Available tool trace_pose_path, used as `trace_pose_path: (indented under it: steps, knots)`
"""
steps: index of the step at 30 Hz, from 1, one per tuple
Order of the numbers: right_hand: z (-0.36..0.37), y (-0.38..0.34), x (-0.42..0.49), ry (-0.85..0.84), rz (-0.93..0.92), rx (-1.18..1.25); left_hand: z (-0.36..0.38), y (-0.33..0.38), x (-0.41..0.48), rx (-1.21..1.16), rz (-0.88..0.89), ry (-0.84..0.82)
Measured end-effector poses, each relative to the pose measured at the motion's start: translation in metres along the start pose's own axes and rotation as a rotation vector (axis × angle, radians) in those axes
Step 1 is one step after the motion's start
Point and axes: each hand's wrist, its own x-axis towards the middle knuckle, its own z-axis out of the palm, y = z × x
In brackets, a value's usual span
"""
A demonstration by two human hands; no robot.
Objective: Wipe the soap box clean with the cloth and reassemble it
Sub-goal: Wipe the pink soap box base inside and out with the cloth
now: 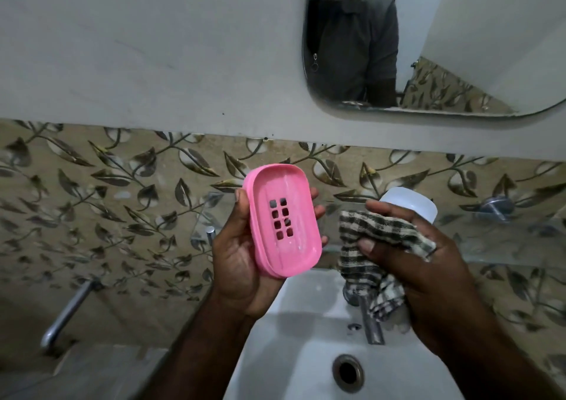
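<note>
A pink soap box [283, 219] with a grid of drain holes in its floor is tilted up toward me, with pale soap streaks on its inside. My left hand [242, 262] grips it from behind, thumb on its left rim and fingertips showing at its right edge. To its right, my right hand [419, 262] holds a dark-and-white checked cloth [376, 246] bunched under the thumb, one end hanging down over the sink. Cloth and box are apart. A white translucent plastic piece [410, 202] shows just behind my right fingers; what it is I cannot tell.
A white sink [294, 353] with a drain hole [348, 373] lies below my hands, its chrome tap [370, 323] under the hanging cloth. A glass shelf [505, 237] on the leaf-patterned tiles runs to the right. A mirror [428, 41] hangs above. A chrome pipe [69, 314] juts out lower left.
</note>
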Motion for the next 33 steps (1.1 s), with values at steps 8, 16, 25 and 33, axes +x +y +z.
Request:
trace_pose_path:
  steps: [8, 16, 25, 33]
  knots:
    - [0.027, 0.005, -0.027, -0.265, -0.059, -0.389, 0.004, -0.018, 0.002, 0.095, -0.054, 0.079]
    - [0.021, 0.023, -0.019, -0.25, -0.507, -1.023, 0.002, -0.013, -0.003, 0.205, -0.007, 0.186]
    - [0.009, 0.025, -0.018, -0.359, -0.479, -1.074, 0.012, -0.02, -0.008, 0.314, -0.05, 0.232]
    - [0.019, 0.025, -0.029, -0.298, -0.486, -0.911, 0.013, -0.023, -0.006, 0.303, -0.056, 0.266]
